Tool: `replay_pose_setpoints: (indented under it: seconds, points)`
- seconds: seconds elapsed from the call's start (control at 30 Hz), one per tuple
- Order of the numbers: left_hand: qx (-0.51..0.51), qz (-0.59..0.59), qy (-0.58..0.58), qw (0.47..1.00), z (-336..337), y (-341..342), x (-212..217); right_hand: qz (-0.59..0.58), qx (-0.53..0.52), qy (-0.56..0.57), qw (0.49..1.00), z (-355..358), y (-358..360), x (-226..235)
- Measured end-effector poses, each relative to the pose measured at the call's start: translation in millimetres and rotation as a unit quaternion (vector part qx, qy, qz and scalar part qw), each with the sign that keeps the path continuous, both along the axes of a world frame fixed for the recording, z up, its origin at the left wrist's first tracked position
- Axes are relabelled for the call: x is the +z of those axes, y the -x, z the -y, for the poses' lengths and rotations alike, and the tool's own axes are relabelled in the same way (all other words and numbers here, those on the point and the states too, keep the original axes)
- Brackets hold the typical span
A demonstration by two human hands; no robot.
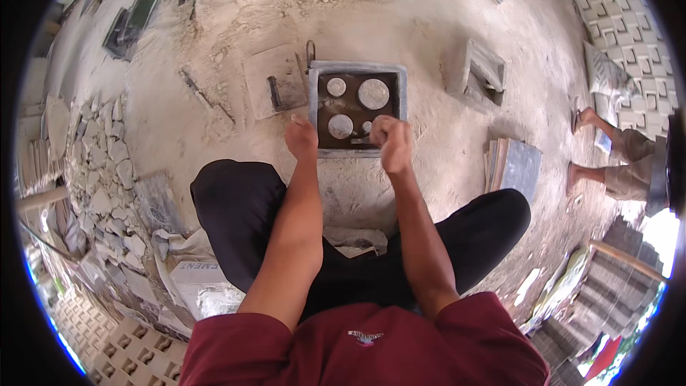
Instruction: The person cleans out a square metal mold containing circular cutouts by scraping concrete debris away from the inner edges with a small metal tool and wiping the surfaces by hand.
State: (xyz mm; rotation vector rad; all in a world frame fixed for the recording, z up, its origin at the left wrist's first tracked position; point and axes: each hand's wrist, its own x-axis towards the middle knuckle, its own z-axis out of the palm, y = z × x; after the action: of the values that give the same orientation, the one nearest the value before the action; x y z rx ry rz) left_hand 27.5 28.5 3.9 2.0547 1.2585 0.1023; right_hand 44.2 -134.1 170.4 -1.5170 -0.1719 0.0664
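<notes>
**Inspector:** Where did the work stand?

**Worker:** The square mould (357,109) lay flat on the dusty ground (400,21), just ahead of my knees. Its dark bed held four pale discs (373,93), two large and two small. I judged the setting partly done; dark bed showed bare between them and nothing had been poured over.

**Inspector:** Your hands?

**Worker:** My left hand (301,137) rested at the near left rim, fingers curled loosely, gripping nothing I could make out. My right hand (391,144) was bunched over the near right corner, fingers closed; whether they pinched a small piece, I cannot tell.

**Inspector:** Nearby?

**Worker:** A trowel (275,91) lay on a slab just left of the mould.
</notes>
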Motion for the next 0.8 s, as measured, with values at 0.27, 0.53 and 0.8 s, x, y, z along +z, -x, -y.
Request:
replay_pose_setpoints:
  seconds: [0.27, 0.53, 0.8]
  points:
    - [-0.015, 0.032, 0.002, 0.999, 11.8, -2.5, 16.7, -0.076, -0.008, -0.033, 0.997, 40.8, 1.5, -16.4]
    - [-0.006, 0.031, -0.026, 0.999, 14.1, 4.8, 5.8, -0.055, -0.018, -0.077, 0.995, 54.1, 3.7, -11.5]
    - [-0.012, 0.033, -0.031, 0.999, 7.4, 5.6, -5.1, 0.015, -0.048, -0.043, 0.998, 50.6, -1.2, -15.7]
